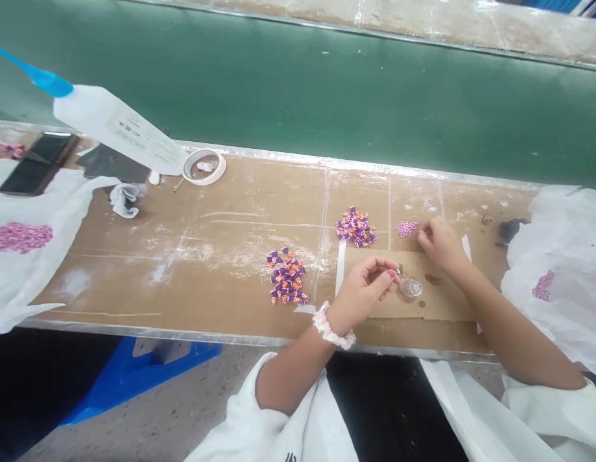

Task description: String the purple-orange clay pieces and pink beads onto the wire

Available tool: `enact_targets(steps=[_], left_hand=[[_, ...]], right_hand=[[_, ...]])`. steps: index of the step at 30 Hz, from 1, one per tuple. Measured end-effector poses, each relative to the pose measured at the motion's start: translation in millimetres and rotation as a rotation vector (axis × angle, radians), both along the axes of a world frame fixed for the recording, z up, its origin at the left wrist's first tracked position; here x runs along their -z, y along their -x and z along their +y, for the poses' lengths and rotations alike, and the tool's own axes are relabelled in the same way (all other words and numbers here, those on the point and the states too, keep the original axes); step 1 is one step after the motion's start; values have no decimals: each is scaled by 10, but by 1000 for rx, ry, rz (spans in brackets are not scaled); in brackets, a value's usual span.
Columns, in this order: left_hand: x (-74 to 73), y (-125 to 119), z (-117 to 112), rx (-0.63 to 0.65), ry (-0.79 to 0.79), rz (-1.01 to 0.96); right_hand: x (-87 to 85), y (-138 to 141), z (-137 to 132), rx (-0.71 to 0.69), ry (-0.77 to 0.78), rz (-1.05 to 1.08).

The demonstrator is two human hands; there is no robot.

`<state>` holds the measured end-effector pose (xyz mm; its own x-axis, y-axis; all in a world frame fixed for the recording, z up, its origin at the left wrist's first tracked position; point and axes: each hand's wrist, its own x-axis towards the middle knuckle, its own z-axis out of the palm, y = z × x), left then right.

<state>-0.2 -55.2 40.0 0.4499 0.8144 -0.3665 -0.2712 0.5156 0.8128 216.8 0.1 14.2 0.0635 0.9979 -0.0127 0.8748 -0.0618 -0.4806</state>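
My left hand (364,289) is closed in a pinch on a small clear glass bottle (409,287) that rests on a cardboard sheet (442,301). My right hand (439,242) reaches to a small pile of pink beads (407,227), its fingers curled and pinching at the pile's edge. What its fingertips hold is too small to see. Two heaps of purple and orange pieces lie on the brown worktable (221,256), one (355,227) beside the beads and one (287,276) further left.
A white glue bottle with a blue nozzle (115,125) lies tilted at the back left beside a tape roll (204,166). White plastic bags with pink beads sit at the left (23,250) and right (562,269). A green conveyor belt (326,90) runs behind the table.
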Motion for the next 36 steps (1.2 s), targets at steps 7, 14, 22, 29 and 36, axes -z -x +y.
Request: enact_targets(steps=[7, 14, 22, 29, 36], left_hand=[[6, -167, -65, 93, 148, -174], [-6, -180, -70, 199, 189, -236], [-37, -106, -66, 225, 133, -204], [-105, -99, -100, 142, 30, -217], [-158, -76, -116, 124, -181, -68]], right_hand=[[-520, 242, -639, -200, 26, 593], [-513, 285, -847, -369, -236, 480], [-593, 283, -867, -536, -538, 192], [-593, 345, -940, -459, -517, 361], [-641, 373, -932, -479, -449, 448]])
